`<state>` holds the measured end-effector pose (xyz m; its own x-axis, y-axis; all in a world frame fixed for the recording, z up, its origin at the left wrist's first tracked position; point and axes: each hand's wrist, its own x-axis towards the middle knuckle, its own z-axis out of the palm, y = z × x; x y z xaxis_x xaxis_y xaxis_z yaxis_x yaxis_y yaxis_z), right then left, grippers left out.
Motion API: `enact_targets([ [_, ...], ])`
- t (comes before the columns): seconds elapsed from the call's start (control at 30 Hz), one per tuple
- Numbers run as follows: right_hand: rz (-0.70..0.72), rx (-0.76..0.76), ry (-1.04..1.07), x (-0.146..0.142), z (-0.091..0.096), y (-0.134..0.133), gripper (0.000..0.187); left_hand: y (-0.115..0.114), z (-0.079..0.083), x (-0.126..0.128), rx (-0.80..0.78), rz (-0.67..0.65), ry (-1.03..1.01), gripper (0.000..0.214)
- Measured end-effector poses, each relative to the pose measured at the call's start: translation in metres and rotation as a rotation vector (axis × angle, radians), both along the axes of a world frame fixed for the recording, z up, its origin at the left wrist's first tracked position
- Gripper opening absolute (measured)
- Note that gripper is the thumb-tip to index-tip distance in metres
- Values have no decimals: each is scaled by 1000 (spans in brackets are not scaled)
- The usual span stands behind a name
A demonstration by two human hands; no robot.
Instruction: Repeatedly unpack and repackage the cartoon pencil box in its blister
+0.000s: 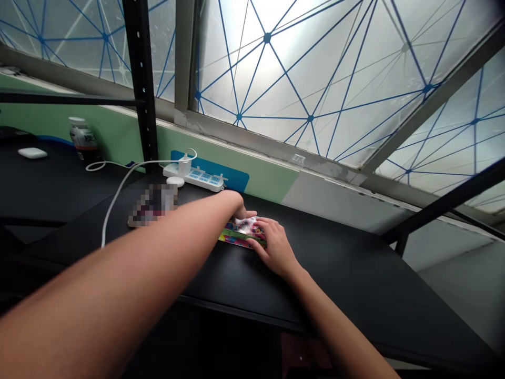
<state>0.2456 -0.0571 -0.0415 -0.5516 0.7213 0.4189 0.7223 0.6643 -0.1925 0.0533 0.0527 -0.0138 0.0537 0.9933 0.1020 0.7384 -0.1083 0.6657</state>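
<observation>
A small, brightly printed flat pack (235,235) with shiny, crinkled plastic on top lies on the black desk. My left hand (243,211) bends inward at the wrist over its far edge; the fingers are closed at the plastic, partly hidden by the hand and forearm. From the right side my right hand (275,243) grips the pack, fingers curved over the top and thumb along the near edge. The exact contents of the pack are too small to make out.
Behind the hands, a white power strip (197,177) holds a plugged-in charger with a white cable (118,195). Near it are a white round case (175,181) and a pixelated flat item (153,204). A bottle (83,139) stands far left. A black metal post (142,79) rises before the windows.
</observation>
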Motion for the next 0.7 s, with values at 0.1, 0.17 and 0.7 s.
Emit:
enact_targets([
  [0.1,-103,-27,45,5,-4,6,44,-35,-10,-2,-49,70,165,62],
  [0.17,-122,-53,54,8,-8,9,46,-58,-16,-4,-15,93,251,63],
  [0.7,-133,-264,-51,13,23,35,77,-93,-19,-7,390,102,369,50],
])
